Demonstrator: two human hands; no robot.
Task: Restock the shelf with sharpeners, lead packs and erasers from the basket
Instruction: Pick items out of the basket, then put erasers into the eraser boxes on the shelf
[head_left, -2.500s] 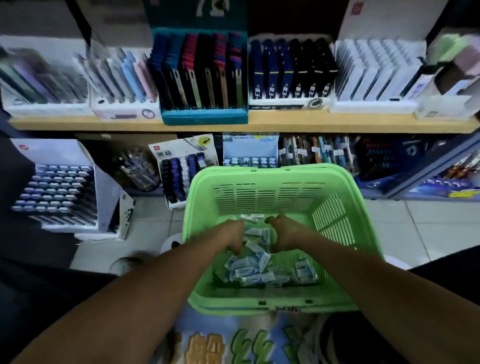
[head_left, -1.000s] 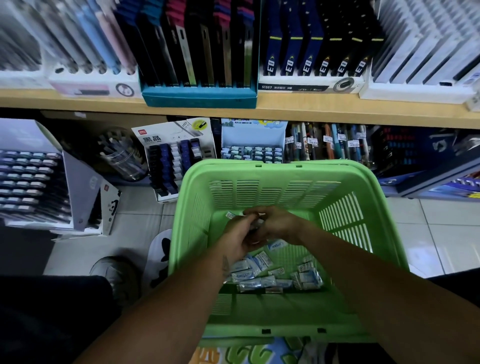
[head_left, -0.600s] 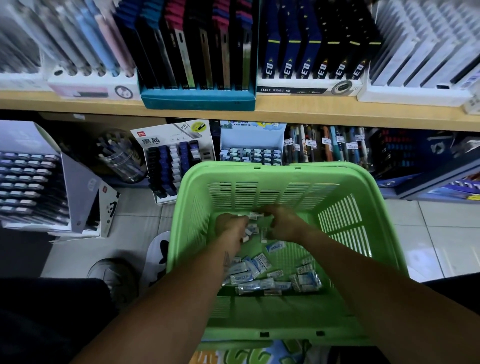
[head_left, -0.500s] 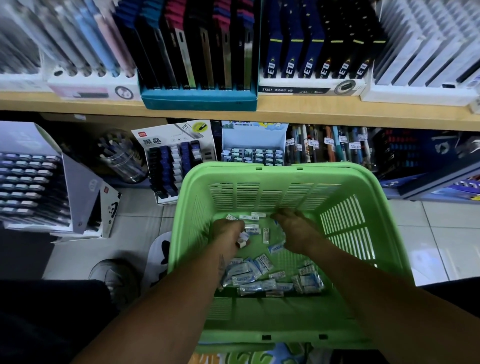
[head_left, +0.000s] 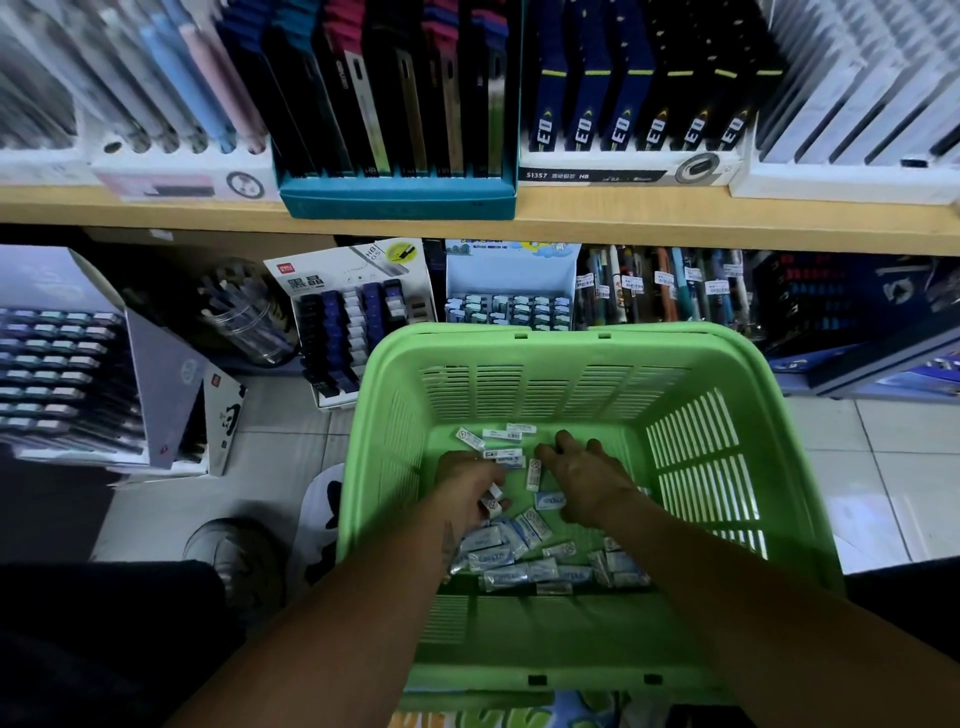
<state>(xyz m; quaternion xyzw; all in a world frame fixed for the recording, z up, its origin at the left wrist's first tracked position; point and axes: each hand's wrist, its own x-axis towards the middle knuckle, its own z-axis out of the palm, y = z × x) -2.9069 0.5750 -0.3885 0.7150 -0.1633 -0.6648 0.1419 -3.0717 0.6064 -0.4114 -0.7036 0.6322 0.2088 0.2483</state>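
Erasers (head_left: 524, 564) lie in a loose heap on the floor of the green basket (head_left: 737, 525), most of them piled toward its near wall, with a few more (head_left: 470, 437) scattered by the far wall. Both hands are down inside. The left hand (head_left: 467, 488) curls round one small white eraser (head_left: 491, 503), just above the heap. The right hand (head_left: 584, 480) hovers beside it with fingers loosely spread, holding nothing, a blue-labelled eraser (head_left: 549, 500) just left of it. Beyond the basket, the lower shelf's eraser display box (head_left: 511, 291) stands open.
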